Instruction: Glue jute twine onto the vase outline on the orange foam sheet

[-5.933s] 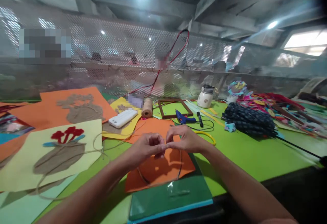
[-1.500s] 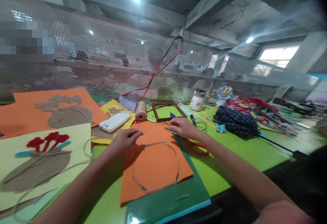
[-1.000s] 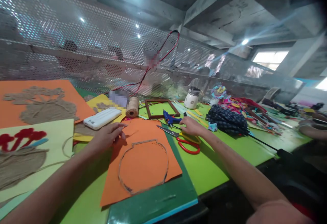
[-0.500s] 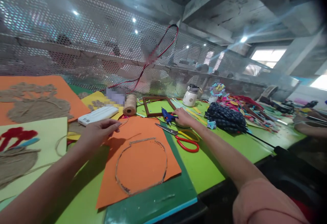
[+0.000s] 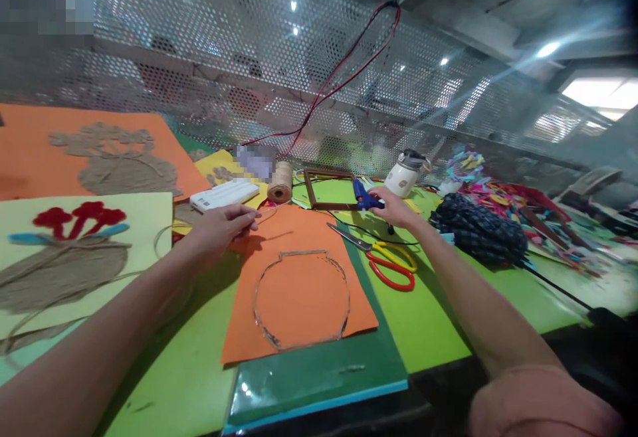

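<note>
My left hand (image 5: 226,224) is closed in a pinch on a thin piece of twine (image 5: 274,208), above the upper left of an orange sheet (image 5: 299,304). A pot-shaped outline of twine (image 5: 347,291) lies on that sheet. My right hand (image 5: 393,208) is wrapped round a blue glue gun (image 5: 365,196), its nozzle pointing down, raised slightly off the table. Scissors (image 5: 391,272) with red and yellow handles lie below it, blades towards the sheet. A twine spool (image 5: 280,181) stands beyond my left hand.
A green board (image 5: 319,384) lies under the orange sheet. Behind are a white pack (image 5: 224,194), a brown frame (image 5: 312,191) and a white bottle (image 5: 403,174). A dark folded umbrella (image 5: 476,231) lies right. Finished-looking twine pictures (image 5: 149,214) lie left, before a perforated metal screen (image 5: 224,91).
My right hand has lifted the glue gun off the table, beside the frame. The view has shifted, so the table's things appear further right. My left hand still pinches the twine.
</note>
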`<state>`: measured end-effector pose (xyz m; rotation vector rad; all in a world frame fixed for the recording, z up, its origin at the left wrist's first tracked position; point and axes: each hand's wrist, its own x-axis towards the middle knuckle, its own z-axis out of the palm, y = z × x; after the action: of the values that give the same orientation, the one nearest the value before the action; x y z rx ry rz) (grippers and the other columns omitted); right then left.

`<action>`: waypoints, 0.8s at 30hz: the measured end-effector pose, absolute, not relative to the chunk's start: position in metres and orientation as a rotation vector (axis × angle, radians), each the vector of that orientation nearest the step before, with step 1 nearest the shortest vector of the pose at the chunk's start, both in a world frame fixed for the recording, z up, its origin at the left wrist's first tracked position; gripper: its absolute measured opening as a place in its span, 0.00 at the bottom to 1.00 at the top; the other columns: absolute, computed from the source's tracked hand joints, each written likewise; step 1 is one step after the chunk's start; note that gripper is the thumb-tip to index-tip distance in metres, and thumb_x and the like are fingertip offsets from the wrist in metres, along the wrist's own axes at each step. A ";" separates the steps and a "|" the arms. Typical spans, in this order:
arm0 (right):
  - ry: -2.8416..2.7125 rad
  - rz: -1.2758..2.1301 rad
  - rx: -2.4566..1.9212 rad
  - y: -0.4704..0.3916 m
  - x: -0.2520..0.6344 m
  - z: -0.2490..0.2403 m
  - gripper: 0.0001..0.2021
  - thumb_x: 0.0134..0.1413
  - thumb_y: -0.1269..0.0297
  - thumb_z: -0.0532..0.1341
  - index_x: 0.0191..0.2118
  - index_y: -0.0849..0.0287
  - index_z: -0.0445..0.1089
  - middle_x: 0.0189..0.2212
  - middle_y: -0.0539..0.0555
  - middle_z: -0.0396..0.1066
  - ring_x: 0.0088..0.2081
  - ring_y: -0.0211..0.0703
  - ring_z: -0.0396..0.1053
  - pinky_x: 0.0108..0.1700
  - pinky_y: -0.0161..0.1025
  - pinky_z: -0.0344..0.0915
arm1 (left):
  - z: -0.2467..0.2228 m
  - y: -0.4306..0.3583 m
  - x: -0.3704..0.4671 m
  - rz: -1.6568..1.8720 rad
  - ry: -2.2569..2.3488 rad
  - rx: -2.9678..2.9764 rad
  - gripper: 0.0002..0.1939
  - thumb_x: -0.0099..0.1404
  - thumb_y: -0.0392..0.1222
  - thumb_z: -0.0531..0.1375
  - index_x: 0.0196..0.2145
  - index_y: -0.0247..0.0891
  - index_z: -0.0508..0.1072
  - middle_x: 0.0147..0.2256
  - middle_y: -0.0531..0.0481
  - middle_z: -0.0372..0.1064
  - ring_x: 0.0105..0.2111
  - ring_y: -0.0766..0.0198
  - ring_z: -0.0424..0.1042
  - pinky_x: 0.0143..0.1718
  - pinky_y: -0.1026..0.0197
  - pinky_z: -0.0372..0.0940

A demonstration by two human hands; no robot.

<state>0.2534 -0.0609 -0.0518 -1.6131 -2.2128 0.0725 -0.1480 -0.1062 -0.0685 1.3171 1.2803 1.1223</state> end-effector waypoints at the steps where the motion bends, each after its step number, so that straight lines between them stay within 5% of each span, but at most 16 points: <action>1: -2.195 0.101 -1.575 -0.068 0.256 -0.044 0.22 0.52 0.69 0.61 0.55 0.65 0.68 0.54 0.63 0.68 0.55 0.51 0.65 0.57 0.46 0.61 | -0.071 -0.105 -0.148 1.122 1.279 1.312 0.24 0.41 0.55 0.69 0.31 0.34 0.75 0.23 0.51 0.71 0.21 0.69 0.62 0.22 0.66 0.55; 11: -2.169 1.068 -1.051 -0.158 0.196 -0.017 0.20 0.61 0.53 0.60 0.52 0.61 0.73 0.45 0.59 0.76 0.46 0.47 0.73 0.47 0.41 0.68 | -0.089 -0.106 -0.140 0.916 1.417 1.593 0.07 0.52 0.43 0.58 0.28 0.37 0.69 0.21 0.49 0.73 0.21 0.61 0.70 0.27 0.60 0.63; 16: -2.365 1.078 -1.006 -0.166 0.171 -0.030 0.18 0.66 0.53 0.55 0.49 0.60 0.73 0.44 0.57 0.76 0.46 0.46 0.72 0.51 0.42 0.65 | -0.089 -0.106 -0.140 0.732 1.457 1.828 0.08 0.56 0.45 0.53 0.29 0.39 0.68 0.25 0.47 0.76 0.25 0.58 0.74 0.29 0.59 0.66; 24: -2.418 0.879 -1.124 -0.166 0.151 -0.043 0.16 0.66 0.55 0.54 0.45 0.62 0.72 0.39 0.56 0.75 0.39 0.44 0.70 0.42 0.38 0.64 | -0.089 -0.105 -0.140 0.643 1.526 1.960 0.09 0.58 0.44 0.51 0.29 0.40 0.69 0.26 0.48 0.78 0.27 0.58 0.76 0.30 0.60 0.66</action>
<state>0.1515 -0.1663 -0.0427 -1.1241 -2.4175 0.8794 -0.1397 -0.1045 -0.0891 1.9601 1.5265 0.6427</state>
